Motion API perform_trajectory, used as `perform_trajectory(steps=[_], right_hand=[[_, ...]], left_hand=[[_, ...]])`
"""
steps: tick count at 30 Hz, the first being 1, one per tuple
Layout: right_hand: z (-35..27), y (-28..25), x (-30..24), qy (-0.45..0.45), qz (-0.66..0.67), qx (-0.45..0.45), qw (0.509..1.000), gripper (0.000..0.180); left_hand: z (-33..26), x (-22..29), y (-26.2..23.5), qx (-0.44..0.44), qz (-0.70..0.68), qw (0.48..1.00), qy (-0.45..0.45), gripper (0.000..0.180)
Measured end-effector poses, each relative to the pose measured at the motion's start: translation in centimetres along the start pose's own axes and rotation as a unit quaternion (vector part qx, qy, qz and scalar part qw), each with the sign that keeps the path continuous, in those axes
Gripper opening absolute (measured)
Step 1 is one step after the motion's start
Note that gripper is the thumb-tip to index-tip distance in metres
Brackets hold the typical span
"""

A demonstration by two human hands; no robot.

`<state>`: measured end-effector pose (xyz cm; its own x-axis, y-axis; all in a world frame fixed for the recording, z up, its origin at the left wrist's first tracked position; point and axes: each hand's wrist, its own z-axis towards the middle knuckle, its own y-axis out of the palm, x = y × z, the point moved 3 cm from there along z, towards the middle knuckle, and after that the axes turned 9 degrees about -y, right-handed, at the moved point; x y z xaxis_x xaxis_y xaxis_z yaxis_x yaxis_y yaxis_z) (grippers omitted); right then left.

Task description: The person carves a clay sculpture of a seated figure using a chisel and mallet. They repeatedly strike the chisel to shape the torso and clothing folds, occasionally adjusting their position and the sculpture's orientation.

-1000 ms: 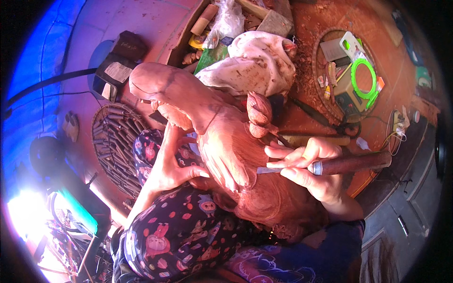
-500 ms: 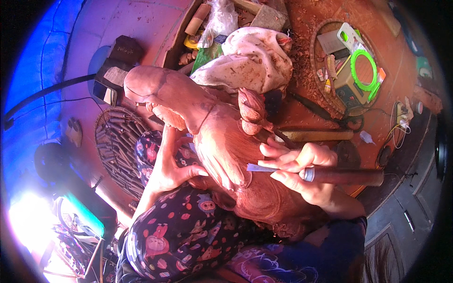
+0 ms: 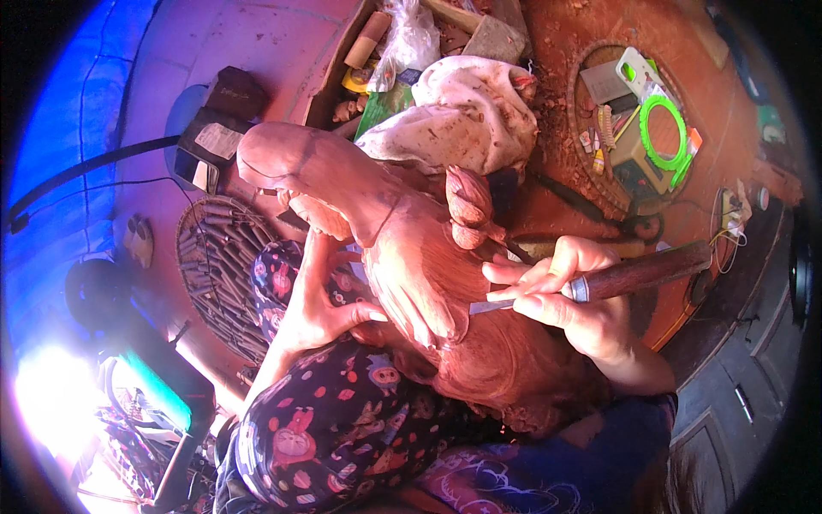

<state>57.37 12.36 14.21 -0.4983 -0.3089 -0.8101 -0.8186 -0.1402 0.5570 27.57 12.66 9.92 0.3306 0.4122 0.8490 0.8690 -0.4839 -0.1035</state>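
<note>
A reddish-brown wood carving (image 3: 411,231) lies slantwise across my lap, its smooth rounded end at the upper left and a twisted knob standing up on its far side. My left hand (image 3: 321,313) clasps its left edge, thumb stretched along the near side and the other fingers partly hidden behind the wood. In my right hand (image 3: 574,300) is a chisel (image 3: 642,272) with a dark wooden handle and a metal ferrule. The fingers pinch the blade near its tip, which meets the carving beside the pale grooved folds. Patterned dark cloth (image 3: 334,411) covers my legs.
Many slim dark-handled tools fill a round basket (image 3: 218,274) at left. Beyond the carving, a dusty white cloth (image 3: 479,111) lies by a cluttered box. A round tray (image 3: 586,184) with a bright green ring (image 3: 664,133) is far right. A lamp glares at lower left.
The chisel's handle end has swung upward and its tip has shifted slightly right along the carving. My left hand keeps its hold. The whole view has drifted a little.
</note>
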Motion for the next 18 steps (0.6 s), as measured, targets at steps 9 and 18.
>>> perform_trajectory(steps=[9,18], right_hand=[[-0.2,0.2,-0.1,0.001,-0.038,0.003,0.999,0.021],[-1.2,1.0,0.4,-0.085,-0.109,-0.015,0.99,0.024]], left_hand=[[-0.1,-0.4,-0.1,0.0,0.007,1.0,-0.003,0.124],[-0.3,-0.1,0.2,0.007,-0.026,1.0,-0.012,0.122]])
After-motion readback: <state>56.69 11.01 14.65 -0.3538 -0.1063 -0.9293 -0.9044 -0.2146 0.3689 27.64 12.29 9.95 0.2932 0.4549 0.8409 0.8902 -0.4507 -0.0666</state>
